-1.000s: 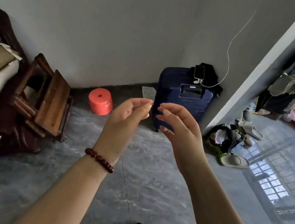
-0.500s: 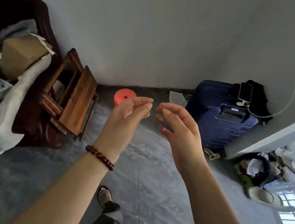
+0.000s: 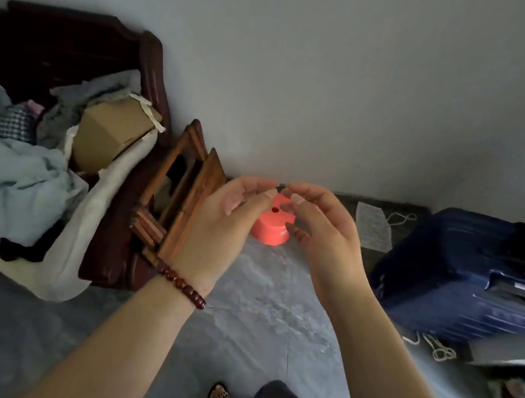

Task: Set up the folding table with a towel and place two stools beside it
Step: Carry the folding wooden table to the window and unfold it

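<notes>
A folded wooden table (image 3: 182,192) leans against the dark wooden bed end (image 3: 120,209) at the left. A low red plastic stool (image 3: 269,231) stands on the floor by the wall, partly hidden behind my hands. My left hand (image 3: 225,224), with a bead bracelet on its wrist, and my right hand (image 3: 320,236) are raised in front of me. Their fingertips nearly meet, the fingers are loosely bent, and neither hand holds anything. A pale cloth (image 3: 87,239) hangs over the bed's edge.
Clothes and a cardboard box (image 3: 109,131) are piled on the bed at the left. A dark blue suitcase (image 3: 470,278) lies at the right with a black bag on it. A paper mask (image 3: 372,227) lies by the wall. My sandalled foot (image 3: 221,395) shows on the grey floor below.
The view has swung left and closer to the wall: the suitcase slid right and the bed fills more of the left. My hands keep the same raised pose, now in front of the red stool.
</notes>
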`<action>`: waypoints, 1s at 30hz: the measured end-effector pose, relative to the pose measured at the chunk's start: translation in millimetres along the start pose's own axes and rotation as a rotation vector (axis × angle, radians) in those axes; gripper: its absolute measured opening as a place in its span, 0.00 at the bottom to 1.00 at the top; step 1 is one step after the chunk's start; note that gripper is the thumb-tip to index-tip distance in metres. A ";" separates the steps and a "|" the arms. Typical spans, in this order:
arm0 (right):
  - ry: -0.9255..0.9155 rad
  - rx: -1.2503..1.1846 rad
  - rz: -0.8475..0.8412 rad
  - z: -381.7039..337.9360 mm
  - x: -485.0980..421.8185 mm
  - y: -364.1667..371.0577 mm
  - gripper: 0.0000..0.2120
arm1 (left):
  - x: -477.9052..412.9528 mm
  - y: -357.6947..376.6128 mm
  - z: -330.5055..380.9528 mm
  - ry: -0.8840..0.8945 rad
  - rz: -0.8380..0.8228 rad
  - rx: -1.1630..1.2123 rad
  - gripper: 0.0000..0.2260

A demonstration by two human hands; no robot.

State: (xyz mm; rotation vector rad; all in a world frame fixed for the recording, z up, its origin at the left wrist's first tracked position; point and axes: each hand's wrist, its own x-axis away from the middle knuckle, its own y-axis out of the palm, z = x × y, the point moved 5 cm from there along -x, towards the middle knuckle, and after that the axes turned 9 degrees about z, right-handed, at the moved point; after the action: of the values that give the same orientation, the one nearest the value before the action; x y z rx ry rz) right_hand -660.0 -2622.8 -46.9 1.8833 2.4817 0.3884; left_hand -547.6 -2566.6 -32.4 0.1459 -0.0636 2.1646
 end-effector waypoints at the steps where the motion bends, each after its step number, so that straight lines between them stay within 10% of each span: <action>1: 0.002 0.005 -0.010 1.2 -8.5 7.8 0.07 | -8.4 -5.8 0.1 0.001 0.009 0.002 0.06; 30: 0.067 0.080 -0.248 29.3 -317.2 213.8 0.07 | -333.5 -120.8 16.6 -0.144 0.272 -0.092 0.07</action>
State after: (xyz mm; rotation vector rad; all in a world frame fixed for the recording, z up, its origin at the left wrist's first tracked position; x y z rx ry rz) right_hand -363.9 -2864.6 -79.8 1.5816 2.7704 0.3561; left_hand -260.6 -2773.8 -60.2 0.2529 -0.2794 2.4135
